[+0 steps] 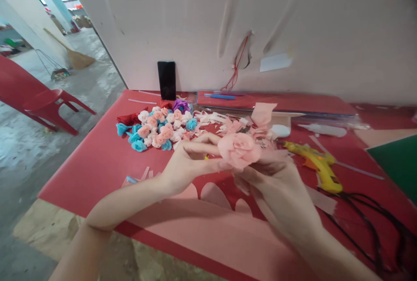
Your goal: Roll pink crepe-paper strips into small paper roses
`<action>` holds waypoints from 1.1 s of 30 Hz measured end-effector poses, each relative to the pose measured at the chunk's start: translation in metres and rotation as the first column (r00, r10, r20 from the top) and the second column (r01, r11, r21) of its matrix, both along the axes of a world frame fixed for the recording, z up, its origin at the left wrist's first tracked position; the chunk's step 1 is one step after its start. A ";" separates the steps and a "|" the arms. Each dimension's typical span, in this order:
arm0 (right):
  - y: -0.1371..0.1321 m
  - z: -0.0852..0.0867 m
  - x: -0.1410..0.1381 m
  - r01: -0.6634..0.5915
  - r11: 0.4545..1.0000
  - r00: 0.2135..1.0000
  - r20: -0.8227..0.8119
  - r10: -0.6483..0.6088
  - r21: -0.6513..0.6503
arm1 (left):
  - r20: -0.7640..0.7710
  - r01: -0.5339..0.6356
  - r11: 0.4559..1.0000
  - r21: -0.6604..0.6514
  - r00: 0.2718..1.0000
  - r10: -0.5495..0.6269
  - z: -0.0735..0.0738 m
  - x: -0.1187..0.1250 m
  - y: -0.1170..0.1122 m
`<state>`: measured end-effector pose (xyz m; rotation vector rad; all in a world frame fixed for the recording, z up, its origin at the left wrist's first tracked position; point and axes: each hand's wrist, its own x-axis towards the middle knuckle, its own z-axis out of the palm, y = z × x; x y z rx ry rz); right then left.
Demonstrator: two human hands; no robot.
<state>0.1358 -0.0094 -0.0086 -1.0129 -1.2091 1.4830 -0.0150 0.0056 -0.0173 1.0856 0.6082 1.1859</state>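
Observation:
A pink paper rose point(239, 150) is held up over the table between both hands. My left hand point(192, 159) pinches its left edge, thumb in front and fingers behind. From below and the right, my right hand point(267, 181) grips the rose's base; its fingertips are partly hidden. Under the hands lie pink paper petals point(215, 195) and a large pink paper sheet point(208, 229). Beyond the left hand sits a pile of small paper roses point(159, 129) in pink, white and blue, with a purple rose point(181, 106) at its back. A yellow glue gun point(314, 163) rests right of my right hand.
Pink paper scraps point(233, 127) lie behind the hands. A black phone point(167, 80) leans on the white wall. Black cable point(368, 216) loops at the right, near a green sheet point(395, 163). A red chair point(48, 98) stands left of the red table point(87, 163).

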 end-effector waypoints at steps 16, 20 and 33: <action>0.004 -0.008 0.007 -0.070 0.991 0.997 -0.032 0.066 -0.115 | -0.259 -0.007 0.951 0.309 0.962 0.091 0.010 -0.011 0.009; 0.006 -0.005 0.007 -0.150 0.983 0.986 -0.082 0.143 -0.101 | -0.233 0.073 0.966 0.249 0.972 -0.013 0.004 -0.010 0.009; 0.012 0.006 0.000 -0.304 0.925 0.949 -0.158 0.273 -0.227 | 0.012 0.255 0.967 -0.007 0.967 -0.255 -0.003 -0.006 0.007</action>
